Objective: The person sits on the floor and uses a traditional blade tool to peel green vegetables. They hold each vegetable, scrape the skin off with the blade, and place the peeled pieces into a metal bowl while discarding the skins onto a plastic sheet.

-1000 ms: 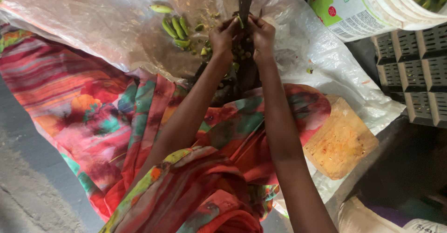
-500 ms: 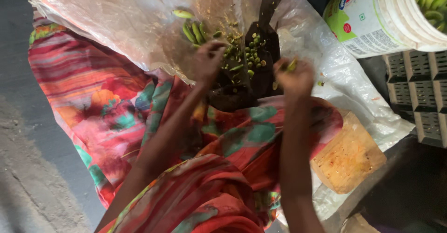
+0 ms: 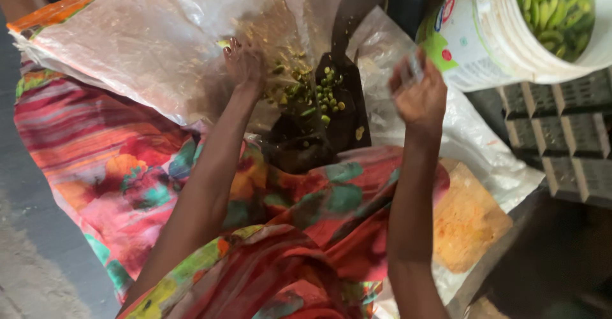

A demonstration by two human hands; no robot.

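My left hand (image 3: 244, 66) lies palm down on a clear plastic sheet (image 3: 146, 58), fingers spread, beside a green pod (image 3: 223, 42) at its fingertips. Just right of it a dark upright blade stand (image 3: 338, 112) carries a heap of small cut green pieces (image 3: 319, 93). My right hand (image 3: 417, 96) is lifted to the right of the stand, blurred, between it and a white bucket (image 3: 472, 45). What its fingers hold is unclear. Green pods (image 3: 554, 10) fill the bucket.
Bright patterned cloth (image 3: 127, 166) covers my lap and the floor at left. A yellow-brown board (image 3: 468, 220) lies under the sheet at lower right. Grey crates (image 3: 564, 147) stand at the right, below the bucket. Bare grey floor (image 3: 25, 255) runs along the left edge.
Both hands were together at the blade. They have parted: the left went left onto the sheet, and the right swung right and up towards the bucket.
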